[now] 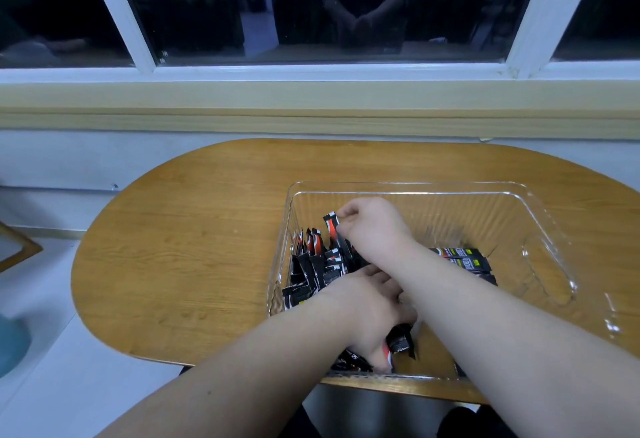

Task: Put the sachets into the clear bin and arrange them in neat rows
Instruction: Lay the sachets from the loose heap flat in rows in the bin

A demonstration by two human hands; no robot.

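Two bare hands down inside the clear bin [540,216], forearms crossed over its near wall. Toward the bin's far-left corner, right hand [372,226] raised above the contents, thumb and curled fingers pinching the top end of a single sachet [333,230], black with a red-and-white stripe, held nearly upright and tilted a little. Just below that, against the bin's left wall, upright sachets [311,261] packed on edge in a rough, leaning row (some slumped toward the near-left corner). Low at the bin's near wall, left hand [363,302] partly under the right forearm, back turned upward, fingers curled down around a small bunch of near sachets [401,340], ends poking out beneath the palm. Toward the bin's middle, behind the right forearm, more flat sachets [464,259] lying stacked on the floor, yellow-green marks facing up. Under the bin, a wooden table [190,247], its front edge just beside the bin's near wall. Beyond the bin's far wall, a dark window [311,5].
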